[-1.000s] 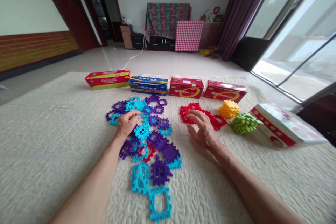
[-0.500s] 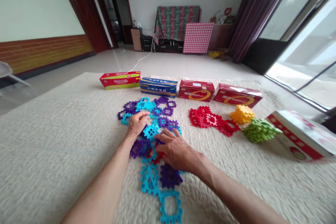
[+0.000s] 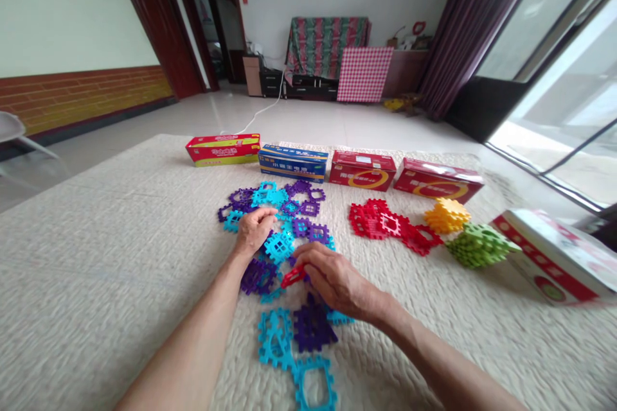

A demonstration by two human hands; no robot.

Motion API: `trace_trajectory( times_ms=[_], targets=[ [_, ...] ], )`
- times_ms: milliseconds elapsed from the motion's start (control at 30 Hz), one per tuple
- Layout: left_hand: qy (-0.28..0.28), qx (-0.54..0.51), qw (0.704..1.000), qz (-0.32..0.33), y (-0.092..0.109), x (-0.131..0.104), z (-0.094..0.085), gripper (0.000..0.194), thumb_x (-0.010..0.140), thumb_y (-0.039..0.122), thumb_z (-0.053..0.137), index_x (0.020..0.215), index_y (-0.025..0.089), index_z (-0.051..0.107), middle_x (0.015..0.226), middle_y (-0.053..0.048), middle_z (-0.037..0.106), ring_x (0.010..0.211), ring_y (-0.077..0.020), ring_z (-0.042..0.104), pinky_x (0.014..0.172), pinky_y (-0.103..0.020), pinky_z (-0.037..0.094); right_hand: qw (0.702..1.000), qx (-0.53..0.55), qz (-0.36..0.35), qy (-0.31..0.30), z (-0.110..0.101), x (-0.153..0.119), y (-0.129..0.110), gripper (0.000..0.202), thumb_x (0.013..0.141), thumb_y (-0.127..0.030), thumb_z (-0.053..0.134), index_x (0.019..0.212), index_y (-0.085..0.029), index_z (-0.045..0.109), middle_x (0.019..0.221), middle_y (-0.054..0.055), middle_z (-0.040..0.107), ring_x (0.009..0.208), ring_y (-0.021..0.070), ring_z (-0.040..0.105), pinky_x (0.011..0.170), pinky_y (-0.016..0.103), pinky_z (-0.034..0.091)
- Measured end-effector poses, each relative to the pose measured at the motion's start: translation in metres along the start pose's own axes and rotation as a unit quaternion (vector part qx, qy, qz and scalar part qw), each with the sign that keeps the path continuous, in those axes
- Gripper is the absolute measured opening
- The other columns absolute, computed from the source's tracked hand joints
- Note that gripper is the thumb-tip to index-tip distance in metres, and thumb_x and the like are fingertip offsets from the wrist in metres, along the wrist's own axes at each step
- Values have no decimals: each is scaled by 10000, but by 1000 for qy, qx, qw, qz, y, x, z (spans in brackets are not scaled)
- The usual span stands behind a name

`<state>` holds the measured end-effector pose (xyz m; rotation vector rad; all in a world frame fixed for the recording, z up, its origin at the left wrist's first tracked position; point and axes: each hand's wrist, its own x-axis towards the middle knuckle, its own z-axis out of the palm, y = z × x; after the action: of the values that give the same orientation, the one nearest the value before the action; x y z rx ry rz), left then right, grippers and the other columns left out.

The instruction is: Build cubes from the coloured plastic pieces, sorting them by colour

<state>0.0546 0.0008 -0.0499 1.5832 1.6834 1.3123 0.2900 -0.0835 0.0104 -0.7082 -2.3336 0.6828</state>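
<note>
My right hand (image 3: 332, 276) pinches a red interlocking plastic building piece (image 3: 293, 277), tilted just above the pile. My left hand (image 3: 257, 229) is closed with its fingers curled at the pile's left side; whatever it may hold is hidden. Between and around both hands lie mixed blue and purple notched pieces, among them a light-blue window-patterned piece (image 3: 279, 246) and a purple cluster (image 3: 259, 276). Closer to me are a blue piece (image 3: 274, 337), a dark purple piece (image 3: 313, 327) and a blue square frame (image 3: 299, 386).
On the right are a red pile (image 3: 371, 218), a yellow stack (image 3: 447, 215) and a green stack (image 3: 479, 245), beside a white-and-red box (image 3: 559, 257). Along the back stand a red-and-yellow box (image 3: 224, 150), a blue box (image 3: 293, 164) and two dark red boxes (image 3: 362, 170), all on a quilted cover (image 3: 144, 237).
My right hand has gone from lying spread over the pile to gripping the red piece, lifted slightly. My left hand has hardly moved. The view has shifted slightly.
</note>
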Motion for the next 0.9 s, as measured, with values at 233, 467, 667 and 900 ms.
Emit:
trace_trajectory(
  times_ms=[233, 467, 667, 900],
  targets=[
    [-2, 5, 1000, -14, -3, 0, 0, 331, 704, 349, 552, 913, 174, 738, 761, -35, 733, 608, -160, 626, 608, -263, 489, 975, -22, 197, 105, -36, -32, 54, 260, 933, -248, 382, 988, -179, 627, 776, 37, 654, 699, 152, 616, 639, 271, 484],
    [0, 19, 1000, -21, -3, 0, 0, 345, 695, 382, 567, 914, 181, 742, 733, -23, 727, 579, -158, 607, 580, -262, 469, 969, -178, 167, 42, -41, -58, 59, 378, 775, -182, 588, 1153, -187, 585, 1157, 118, 607, 1008, 231, 599, 866, 370, 490],
    [-4, 18, 1000, -15, -4, 0, 0, 333, 706, 376, 563, 912, 184, 741, 743, -23, 732, 602, -164, 625, 591, -261, 479, 971, -194, 127, 53, -42, -59, 61, 264, 834, -212, 579, 1097, -198, 587, 1106, 108, 609, 981, 224, 601, 841, 377, 511],
    [7, 10, 1000, -14, -5, 0, 0, 315, 709, 351, 560, 907, 183, 739, 769, -32, 740, 628, -171, 647, 617, -270, 506, 910, -315, 143, 229, -71, -58, 88, 298, 837, -224, 552, 1131, -181, 573, 1224, 163, 565, 1110, 315, 554, 915, 522, 480]
  ],
)
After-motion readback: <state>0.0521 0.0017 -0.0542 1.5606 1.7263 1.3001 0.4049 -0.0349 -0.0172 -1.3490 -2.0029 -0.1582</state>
